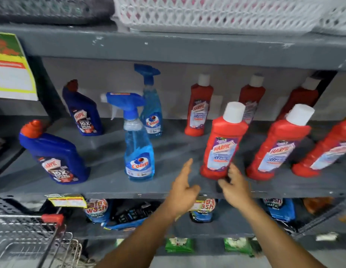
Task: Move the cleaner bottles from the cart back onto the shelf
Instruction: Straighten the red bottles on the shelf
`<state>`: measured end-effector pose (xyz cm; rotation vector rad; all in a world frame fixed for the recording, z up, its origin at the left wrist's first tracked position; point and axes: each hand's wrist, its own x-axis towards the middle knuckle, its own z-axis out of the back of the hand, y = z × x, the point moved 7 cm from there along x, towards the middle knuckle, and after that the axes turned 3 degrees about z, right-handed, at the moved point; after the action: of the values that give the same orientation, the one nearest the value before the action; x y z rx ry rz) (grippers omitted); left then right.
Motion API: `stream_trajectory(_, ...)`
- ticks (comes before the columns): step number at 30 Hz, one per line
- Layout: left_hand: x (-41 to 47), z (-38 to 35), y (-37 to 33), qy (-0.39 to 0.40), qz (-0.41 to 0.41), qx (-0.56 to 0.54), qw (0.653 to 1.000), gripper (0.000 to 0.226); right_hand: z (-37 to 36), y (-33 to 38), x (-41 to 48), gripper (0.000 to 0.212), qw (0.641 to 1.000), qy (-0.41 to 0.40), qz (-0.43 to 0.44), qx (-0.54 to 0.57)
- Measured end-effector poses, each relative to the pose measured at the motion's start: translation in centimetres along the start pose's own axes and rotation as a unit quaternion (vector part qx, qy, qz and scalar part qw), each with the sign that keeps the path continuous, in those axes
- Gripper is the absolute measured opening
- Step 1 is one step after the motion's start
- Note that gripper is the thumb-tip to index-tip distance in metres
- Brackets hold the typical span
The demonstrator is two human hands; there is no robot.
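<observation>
A grey shelf (pixel 110 182) holds cleaner bottles. In the front row stand a blue Harpic bottle (pixel 56 157), a blue Colin spray bottle (pixel 138 147) and red Harpic bottles (pixel 223 144) (pixel 278 146) (pixel 323 149). More bottles stand behind them. My right hand (pixel 236 184) is at the base of the front red Harpic bottle, fingers spread and touching its lower edge, not closed around it. My left hand (pixel 184 184) hovers just left of that bottle, holding nothing, index finger extended. The wire cart (pixel 33 235) is at the lower left.
A white lattice basket (pixel 216 14) sits on the shelf above. Blue detergent pouches (pixel 96 209) and green packs (pixel 179 244) fill the lower shelves. A yellow and green price sign (pixel 11 68) hangs at the left. Bare shelf surface lies between the Colin spray and the red bottle.
</observation>
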<state>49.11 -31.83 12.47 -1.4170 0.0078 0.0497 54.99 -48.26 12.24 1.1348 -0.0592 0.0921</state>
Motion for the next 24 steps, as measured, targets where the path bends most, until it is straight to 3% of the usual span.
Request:
stream_trajectory(4, 2.3, -2.0, 1.7, -0.015, -0.006, 0.050, 0.999, 0.084, -1.3, -0.4, -0.9, 0.078, 0.992, 0.056, 0.041, -0.108)
stream_trajectory(8, 2.1, -1.1, 2.2, -0.102, -0.021, 0.096, 0.990, 0.085, -2.2, -0.2, -0.8, 0.080, 0.973, 0.102, 0.083, -0.189)
stream_trajectory(12, 1.4, -1.4, 1.7, -0.144, 0.002, 0.067, 0.987, 0.081, -2.0, -0.2, -1.3, 0.079, 0.969, 0.120, 0.105, -0.190)
stream_trajectory(14, 1.2, -1.5, 1.3, -0.149, -0.008, 0.072, 0.986, 0.079, -1.3, -0.2, -1.5, 0.078, 0.977, 0.111, 0.115, -0.139)
stream_trajectory(16, 1.0, -1.1, 1.6, -0.163, -0.010, 0.071, 0.984, 0.073, 0.0, -0.8, -2.6, 0.071, 0.989, 0.091, 0.110, -0.047)
stream_trajectory(18, 0.6, -0.8, 1.7, -0.185, -0.002, 0.073, 0.980, 0.062, 3.2, -1.9, -3.5, 0.063, 0.994, 0.016, 0.106, -0.001)
stream_trajectory(21, -1.3, -0.9, 0.0, -0.253, -0.055, 0.132, 0.957, 0.050, 9.7, -3.6, -3.2, 0.056, 0.988, -0.106, 0.103, -0.039)
stream_trajectory(22, -1.8, -2.1, -1.2, -0.250, -0.109, 0.169, 0.947, 0.044, 12.0, -4.6, -2.3, 0.056, 0.985, -0.140, 0.087, -0.060)
stream_trajectory(24, -2.1, -6.3, -3.0, -0.157, -0.181, 0.202, 0.950, 0.048, 14.9, -6.5, -0.3, 0.061, 0.989, -0.133, 0.016, -0.066)
